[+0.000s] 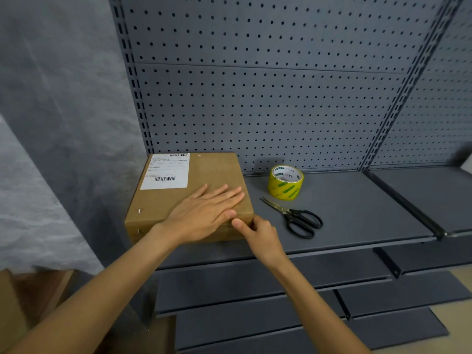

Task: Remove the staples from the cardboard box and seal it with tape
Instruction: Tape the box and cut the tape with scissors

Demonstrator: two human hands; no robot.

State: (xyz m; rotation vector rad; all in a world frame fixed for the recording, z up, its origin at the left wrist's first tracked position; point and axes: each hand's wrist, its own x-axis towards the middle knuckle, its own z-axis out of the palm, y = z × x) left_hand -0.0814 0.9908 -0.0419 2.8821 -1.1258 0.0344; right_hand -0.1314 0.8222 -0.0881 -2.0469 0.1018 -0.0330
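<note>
A brown cardboard box (214, 169) with a white shipping label (167, 171) lies flat on the left end of a dark grey shelf (357, 213). A staple (139, 211) shows near its front left edge, and another (138, 231) on the front face below. My left hand (204, 213) lies flat on the box top with straight fingers. My right hand (258, 233) pinches at the box's front right corner, thumb on the top edge and fingers curled round the side. A yellow tape roll (285, 182) and black-handled scissors (293, 217) lie to the right of the box.
A grey pegboard panel (268, 85) backs the shelf. Lower grey shelves (255, 290) step out below. Brown cardboard (30, 302) stands at the lower left. A grey wall (51, 123) is on the left. A second shelf section (434, 195) continues to the right.
</note>
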